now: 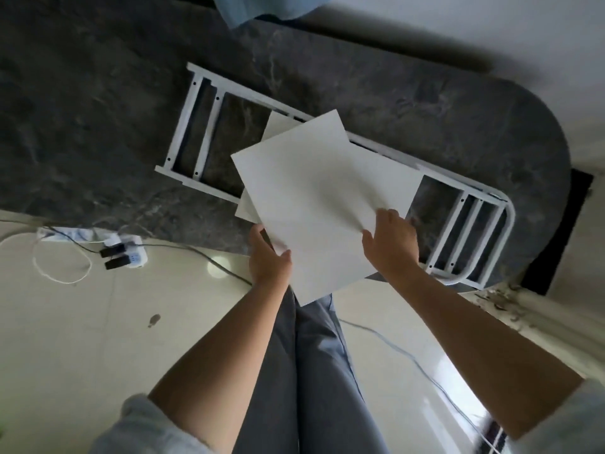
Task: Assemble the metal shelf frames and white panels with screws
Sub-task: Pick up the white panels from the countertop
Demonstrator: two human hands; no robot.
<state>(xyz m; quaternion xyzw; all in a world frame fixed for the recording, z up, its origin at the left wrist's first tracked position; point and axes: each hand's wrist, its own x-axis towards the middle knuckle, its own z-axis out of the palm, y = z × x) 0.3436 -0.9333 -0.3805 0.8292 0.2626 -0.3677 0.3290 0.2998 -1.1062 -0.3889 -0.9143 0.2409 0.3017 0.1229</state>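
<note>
The person's legs in grey-blue trousers (pixel 311 371) stand on a pale glossy floor (pixel 82 339), with both bare forearms reaching forward. The left hand (pixel 269 257) grips the near-left edge of the top white panel (pixel 320 198), thumb laid on its upper face and fingers tucked out of sight beneath. The right hand (pixel 391 245) holds the same panel at its right edge, thumb on top. Its fingers are blurred, so how far they curl cannot be told. The panel is tilted and juts out past the tabletop's near edge, over the legs.

A second white panel (pixel 278 126) lies under it, showing only at corners. Both lie across the middle of a white metal frame (pixel 181 122), which rests flat on the dark marbled tabletop (pixel 98 109). Its curved end is near the tabletop's rounded right end.

On the floor by the near-left edge lies a power strip (pixel 126 253) with dark plugs and a looped white cable (pixel 62 276). A pale blue cloth (pixel 262 8) is at the far edge.
</note>
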